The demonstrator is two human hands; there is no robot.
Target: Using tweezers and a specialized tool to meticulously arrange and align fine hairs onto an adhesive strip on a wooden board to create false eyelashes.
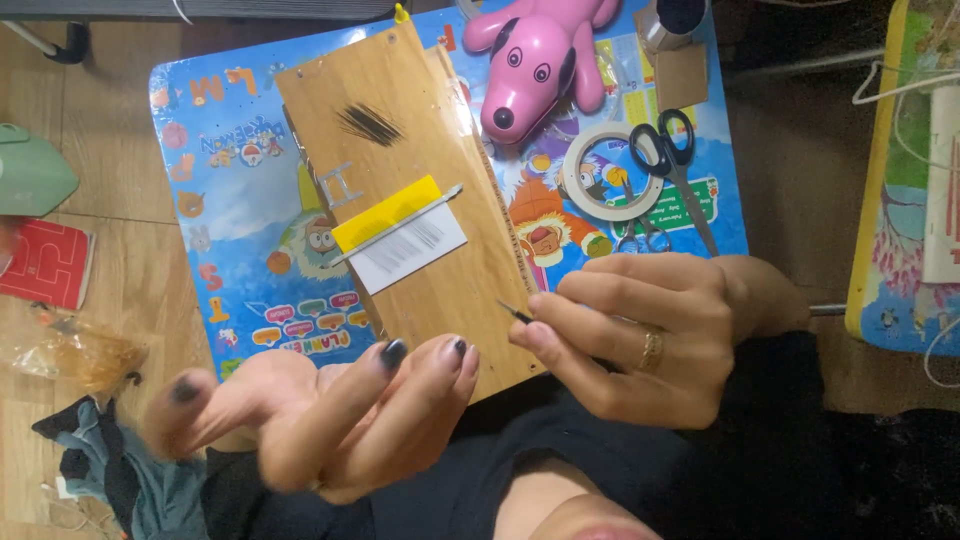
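Note:
My right hand (640, 335) pinches a thin dark pointed tool (516, 312) over the near corner of a wooden board (400, 150). My left hand (320, 420) hovers open and blurred at the front, fingers spread with dark nails, holding nothing. A yellow and white paper piece (400, 235) lies on the board with a slim metal blade (400, 225) across it. The board rests on a small colourful cartoon-printed table (220, 190).
A pink toy dog (540, 55), a roll of white tape (605, 175), black-handled scissors (675, 165) and small metal scissors (640, 235) lie on the table's right part. A red packet (45, 265), a plastic bag (80, 355) and cloth (110, 460) sit on the floor at left.

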